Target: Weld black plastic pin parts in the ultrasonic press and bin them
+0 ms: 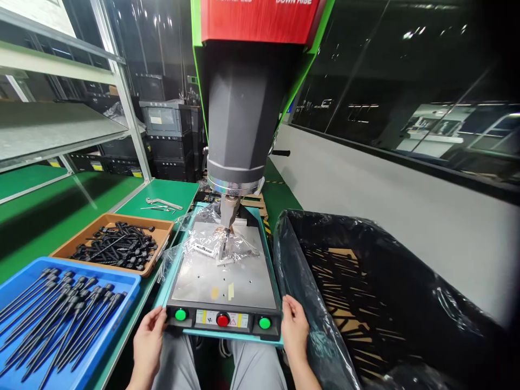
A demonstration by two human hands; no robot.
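Observation:
My left hand (149,336) is at the front left corner of the machine base (223,336), with thumb and fingers drawn together at its edge. At the right front corner, my right hand (295,323) has its fingers curled against the base's side. Between them are a left green button (181,314), a red button (222,319) and a right green button (264,323); neither hand touches a button. A metal horn (229,211) points down from the grey machine head (239,108) over a small fixture (223,246) on the steel plate (195,284), partly covered by clear plastic film (244,246).
To the left, a blue tray (132,284) holds long black rods with thick ends, and a brown tray (109,219) holds short black parts. A wrench (164,203) lies behind. On the right stands a plastic-lined bin (292,260) with black rods and cardboard inside.

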